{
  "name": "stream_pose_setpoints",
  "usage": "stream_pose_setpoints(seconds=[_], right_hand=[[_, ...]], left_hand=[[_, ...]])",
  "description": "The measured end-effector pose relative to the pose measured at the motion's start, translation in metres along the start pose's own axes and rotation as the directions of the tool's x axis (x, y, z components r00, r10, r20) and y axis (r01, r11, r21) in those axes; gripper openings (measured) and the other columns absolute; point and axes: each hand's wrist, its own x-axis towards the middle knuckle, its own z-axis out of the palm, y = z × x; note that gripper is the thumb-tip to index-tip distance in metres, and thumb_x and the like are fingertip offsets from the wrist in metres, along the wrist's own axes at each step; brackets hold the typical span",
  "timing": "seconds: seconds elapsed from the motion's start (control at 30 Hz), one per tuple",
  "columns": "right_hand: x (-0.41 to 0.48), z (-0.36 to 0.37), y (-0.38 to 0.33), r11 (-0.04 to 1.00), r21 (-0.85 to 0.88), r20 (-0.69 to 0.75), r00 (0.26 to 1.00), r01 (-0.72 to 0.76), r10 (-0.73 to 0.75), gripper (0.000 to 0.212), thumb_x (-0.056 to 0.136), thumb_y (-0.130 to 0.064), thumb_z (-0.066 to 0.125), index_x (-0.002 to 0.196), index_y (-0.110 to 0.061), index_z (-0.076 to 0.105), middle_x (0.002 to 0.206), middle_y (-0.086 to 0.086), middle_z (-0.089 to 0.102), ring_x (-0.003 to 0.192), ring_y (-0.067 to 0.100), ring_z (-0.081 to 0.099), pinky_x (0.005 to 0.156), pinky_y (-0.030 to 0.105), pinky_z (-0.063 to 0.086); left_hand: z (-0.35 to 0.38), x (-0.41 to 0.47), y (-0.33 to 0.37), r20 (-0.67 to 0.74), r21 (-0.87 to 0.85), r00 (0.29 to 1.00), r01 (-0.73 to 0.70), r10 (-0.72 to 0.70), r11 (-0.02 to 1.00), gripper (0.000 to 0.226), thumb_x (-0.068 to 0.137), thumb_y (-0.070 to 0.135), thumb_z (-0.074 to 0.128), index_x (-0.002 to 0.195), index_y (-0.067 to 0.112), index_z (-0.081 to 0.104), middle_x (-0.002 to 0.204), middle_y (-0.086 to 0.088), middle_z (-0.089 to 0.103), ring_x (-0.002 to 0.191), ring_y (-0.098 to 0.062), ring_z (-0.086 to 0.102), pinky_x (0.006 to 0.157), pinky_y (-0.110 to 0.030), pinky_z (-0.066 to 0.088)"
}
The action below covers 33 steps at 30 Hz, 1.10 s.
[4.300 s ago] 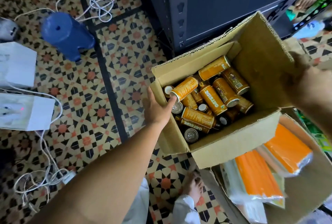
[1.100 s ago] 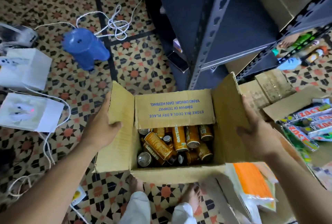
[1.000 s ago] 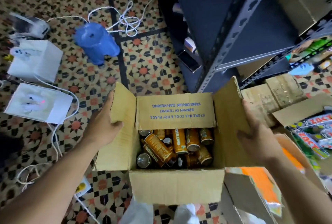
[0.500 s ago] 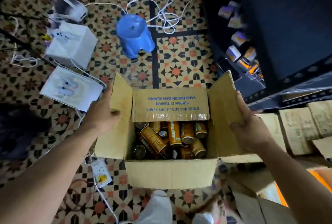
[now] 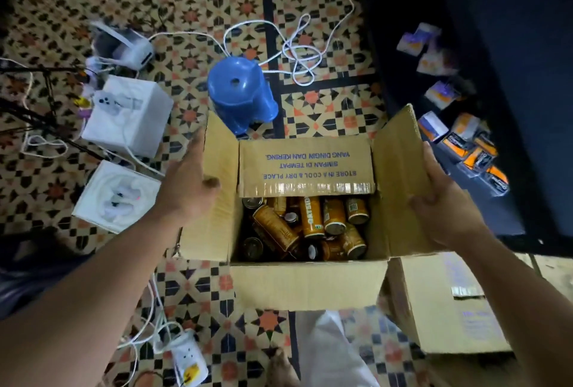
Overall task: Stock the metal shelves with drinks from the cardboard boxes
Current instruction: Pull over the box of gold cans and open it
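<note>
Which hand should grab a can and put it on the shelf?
Probably the right hand: it grips the box flap on the side nearest the shelf. The left hand holds the opposite flap, farther away. The cans lie between them.

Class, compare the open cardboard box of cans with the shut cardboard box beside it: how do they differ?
The open brown cardboard box has flaps raised, showing orange drink cans; the closed brown cardboard box hides its contents. The left hand and right hand grip the open box's side flaps; no hand holds the closed box. Both are brown card with blue print.
</note>
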Motion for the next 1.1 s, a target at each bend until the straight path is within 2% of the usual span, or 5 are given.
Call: stream_pose_setpoints(seconds=[0.43, 0.6, 0.77, 0.93, 1.1], right_hand=[[0.120, -0.028, -0.023, 0.983, 0.077, -0.087, 0.981, -0.169, 0.176, 0.093, 0.098, 0.001, 0.049, 0.161, -0.047, -0.001, 0.152, 0.008, 0.050, 0.087, 0.025, 0.056, 0.053, 0.020, 0.033], [0.146, -0.024, -0.040, 0.974, 0.125, -0.141, 0.968, -0.191, 0.208, 0.099, 0.092, 0.002, 0.052, 0.161, -0.046, 0.001, 0.130, 0.012, 0.060, 0.089, 0.030, 0.055, 0.069, 0.040, 0.048], [0.173, -0.013, -0.065, 0.945, 0.141, -0.179, 0.931, -0.296, 0.318, 0.100, 0.090, 0.000, 0.055, 0.157, -0.051, 0.002, 0.125, 0.019, 0.064, 0.084, 0.031, 0.053, 0.067, 0.036, 0.036], [0.173, 0.007, -0.084, 0.891, 0.234, -0.193, 0.879, -0.389, 0.435, 0.096, 0.094, -0.006, 0.055, 0.159, -0.051, -0.001, 0.112, 0.021, 0.060, 0.080, 0.032, 0.052, 0.063, 0.038, 0.040], [0.172, 0.031, -0.091, 0.799, 0.419, -0.183, 0.821, -0.432, 0.540, 0.098, 0.096, -0.001, 0.052, 0.160, -0.051, -0.003, 0.119, 0.017, 0.063, 0.083, 0.027, 0.056, 0.066, 0.036, 0.044]], left_hand=[[0.001, 0.166, 0.085, 0.076, 0.090, 0.994, -0.088, 0.081, 0.992, 0.101, 0.096, 0.016, 0.068, 0.161, 0.035, -0.006, 0.133, -0.025, 0.054, 0.085, -0.031, 0.062, 0.076, -0.041, 0.053], [-0.001, 0.240, 0.090, 0.157, 0.100, 0.970, -0.202, 0.185, 0.974, 0.098, 0.095, 0.013, 0.068, 0.162, 0.025, -0.002, 0.100, -0.027, 0.067, 0.055, -0.017, 0.054, 0.048, -0.028, 0.039], [-0.001, 0.304, 0.084, 0.208, 0.061, 0.943, -0.277, 0.259, 0.959, 0.100, 0.093, 0.013, 0.070, 0.162, 0.030, -0.001, 0.073, 0.015, 0.037, 0.057, -0.019, 0.050, 0.057, -0.039, 0.051], [-0.014, 0.362, 0.100, 0.280, 0.102, 0.892, -0.396, 0.355, 0.913, 0.104, 0.092, 0.010, 0.068, 0.162, 0.031, -0.007, 0.065, -0.003, 0.050, 0.054, -0.020, 0.049, 0.054, -0.035, 0.040], [-0.020, 0.401, 0.145, 0.382, 0.172, 0.821, -0.515, 0.424, 0.840, 0.105, 0.092, 0.010, 0.066, 0.159, 0.042, -0.009, 0.122, -0.032, 0.058, 0.086, -0.043, 0.063, 0.059, -0.037, 0.045]])
